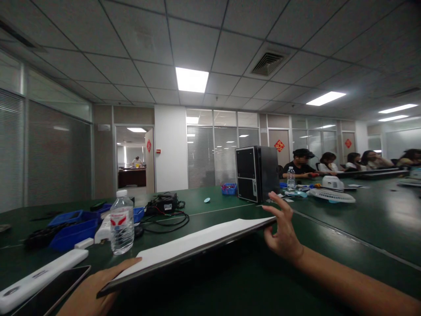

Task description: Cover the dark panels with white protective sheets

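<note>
A wide, thin flat panel (197, 239) with a white upper face and a dark edge is held tilted above the table, its right end higher and farther off. My left hand (98, 285) grips the near left end, with fingers on the white face; the rest of that hand is partly hidden by the panel. At the far right end, my right hand (284, 232) has its thumb below the edge and its fingers curved above, the corner lying between them. What the panel belongs to, I cannot make out.
On the green table (332, 245), a water bottle (122, 224), blue trays (74, 230), a white bar-shaped device (41, 281) and a phone-like slab (54, 292) stand left. Behind are cables (174, 221), a black computer tower (256, 173) and a white fan head (332, 195). Several people sit far right.
</note>
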### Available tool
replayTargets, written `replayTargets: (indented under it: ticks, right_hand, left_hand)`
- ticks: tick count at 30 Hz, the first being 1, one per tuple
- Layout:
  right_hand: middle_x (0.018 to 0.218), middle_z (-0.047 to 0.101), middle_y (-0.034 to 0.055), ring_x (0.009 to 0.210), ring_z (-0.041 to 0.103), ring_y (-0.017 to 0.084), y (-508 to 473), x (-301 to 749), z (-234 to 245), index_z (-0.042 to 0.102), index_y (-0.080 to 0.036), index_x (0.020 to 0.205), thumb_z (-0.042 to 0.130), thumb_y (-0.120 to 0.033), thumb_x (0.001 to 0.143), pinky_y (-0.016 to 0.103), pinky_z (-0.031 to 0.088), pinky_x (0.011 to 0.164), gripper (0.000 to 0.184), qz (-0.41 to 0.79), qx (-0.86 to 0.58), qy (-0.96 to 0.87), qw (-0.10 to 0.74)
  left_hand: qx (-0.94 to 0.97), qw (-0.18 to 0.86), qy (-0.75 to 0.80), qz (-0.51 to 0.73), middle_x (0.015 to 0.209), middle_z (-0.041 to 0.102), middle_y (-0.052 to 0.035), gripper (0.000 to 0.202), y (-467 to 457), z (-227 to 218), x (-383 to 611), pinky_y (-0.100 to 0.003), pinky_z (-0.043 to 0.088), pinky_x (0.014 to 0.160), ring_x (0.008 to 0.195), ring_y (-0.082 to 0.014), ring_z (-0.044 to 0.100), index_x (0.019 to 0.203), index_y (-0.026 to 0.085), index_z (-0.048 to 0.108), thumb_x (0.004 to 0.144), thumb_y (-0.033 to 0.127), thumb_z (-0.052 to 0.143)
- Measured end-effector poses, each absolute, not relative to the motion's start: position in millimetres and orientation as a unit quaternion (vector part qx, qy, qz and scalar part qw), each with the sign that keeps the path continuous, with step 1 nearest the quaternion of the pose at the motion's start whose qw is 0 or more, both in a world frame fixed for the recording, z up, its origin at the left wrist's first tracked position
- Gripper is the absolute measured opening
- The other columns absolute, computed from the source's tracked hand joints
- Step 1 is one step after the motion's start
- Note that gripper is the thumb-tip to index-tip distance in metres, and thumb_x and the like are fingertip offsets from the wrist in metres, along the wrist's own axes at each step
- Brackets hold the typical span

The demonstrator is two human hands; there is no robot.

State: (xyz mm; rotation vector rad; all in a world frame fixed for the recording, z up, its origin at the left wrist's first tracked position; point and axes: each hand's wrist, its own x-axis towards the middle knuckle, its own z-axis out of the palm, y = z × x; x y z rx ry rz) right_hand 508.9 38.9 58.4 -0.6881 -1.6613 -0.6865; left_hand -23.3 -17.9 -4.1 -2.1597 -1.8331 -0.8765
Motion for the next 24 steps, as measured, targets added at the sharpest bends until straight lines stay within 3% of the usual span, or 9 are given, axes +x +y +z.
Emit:
replayTargets:
  ticks: [3,5,8,10,13,17,19,21,24]
  right_hand:
    - [0.156,0.040,0.0138,0.143,0.040,0.040,29.8,501.4,51.2,0.052,-0.027,0.133,0.059,-0.009,0.075,0.065,0.032,0.116,0.062,-0.335,-0.226,-0.780,0.478]
    - [0.147,0.053,0.0139,0.134,0.053,0.035,25.3,495.0,48.1,0.057,-0.027,0.130,0.062,-0.010,0.080,0.059,0.041,0.111,0.053,-0.344,-0.175,-0.819,0.426]
    - [0.118,0.073,0.0098,0.103,0.070,0.024,20.9,485.4,48.5,0.060,-0.026,0.126,0.062,-0.012,0.089,0.042,0.057,0.088,0.040,-0.299,-0.133,-0.863,0.386]
    - [0.103,0.076,0.0069,0.087,0.071,0.020,19.1,481.2,52.5,0.062,-0.025,0.125,0.060,-0.012,0.093,0.035,0.058,0.074,0.035,-0.269,-0.126,-0.872,0.390]
    - [0.096,0.077,0.0061,0.082,0.073,0.019,14.0,479.3,66.2,0.065,-0.023,0.121,0.060,-0.011,0.095,0.033,0.058,0.071,0.029,-0.270,-0.118,-0.859,0.419]
    - [0.092,0.077,0.0048,0.075,0.073,0.019,-7.9,483.0,99.9,0.068,-0.026,0.121,0.061,-0.018,0.096,0.031,0.058,0.065,0.027,-0.267,-0.163,-0.859,0.406]
    - [0.091,0.077,0.0038,0.072,0.072,0.018,-25.3,488.6,119.2,0.069,-0.030,0.123,0.062,-0.023,0.097,0.029,0.058,0.061,0.028,-0.259,-0.192,-0.861,0.394]
    - [0.093,0.078,0.0032,0.072,0.073,0.018,-43.3,498.8,135.1,0.068,-0.034,0.125,0.064,-0.028,0.096,0.028,0.059,0.059,0.030,-0.274,-0.203,-0.854,0.394]
    - [0.089,0.078,0.0012,0.068,0.073,0.016,-65.1,525.1,144.4,0.073,-0.036,0.118,0.069,-0.037,0.094,0.023,0.059,0.054,0.025,-0.318,-0.209,-0.818,0.431]
  left_hand:
    - [-0.744,0.074,-0.607,-0.270,0.139,0.067,0.0073,0.050,-17.8,-12.8,-31.0,-0.043,0.049,0.110,0.128,-0.0294,0.064,0.135,0.037,0.065,0.095,0.054,0.040]
    - [-0.752,0.075,-0.608,-0.244,0.141,0.065,0.0072,0.052,-13.1,-16.1,-43.3,-0.044,0.050,0.110,0.130,-0.0304,0.063,0.139,0.040,0.062,0.092,0.057,0.047]
    - [-0.775,0.033,-0.609,-0.166,0.144,0.062,0.0082,0.071,-3.2,-16.1,-61.6,-0.043,0.052,0.109,0.130,-0.0325,0.062,0.144,0.045,0.053,0.076,0.062,0.068]
    - [-0.775,0.010,-0.615,-0.146,0.146,0.060,0.0081,0.078,1.4,-14.3,-67.4,-0.043,0.051,0.111,0.131,-0.0326,0.061,0.146,0.045,0.049,0.073,0.058,0.073]
    - [-0.778,-0.015,-0.601,-0.182,0.147,0.060,0.0075,0.069,1.0,-12.7,-63.3,-0.045,0.050,0.111,0.132,-0.0322,0.061,0.148,0.044,0.048,0.082,0.057,0.064]
    - [-0.752,-0.026,-0.594,-0.285,0.155,0.051,0.0073,0.054,-10.9,-16.2,-46.0,-0.049,0.043,0.117,0.142,-0.0289,0.050,0.149,0.038,0.050,0.101,0.056,0.035]
    - [-0.724,-0.047,-0.630,-0.277,0.150,0.058,0.0020,0.058,-18.1,-18.9,-37.2,-0.050,0.045,0.115,0.138,-0.0296,0.055,0.149,0.032,0.051,0.101,0.060,0.033]
    - [-0.729,-0.054,-0.629,-0.265,0.149,0.059,-0.0016,0.064,-24.1,-20.0,-29.3,-0.049,0.043,0.118,0.138,-0.0279,0.055,0.156,0.028,0.039,0.101,0.060,0.035]
    - [-0.755,-0.045,-0.607,-0.245,0.155,0.053,0.0005,0.066,-28.4,-17.6,-19.9,-0.046,0.037,0.122,0.144,-0.0249,0.048,0.160,0.031,0.029,0.101,0.060,0.040]
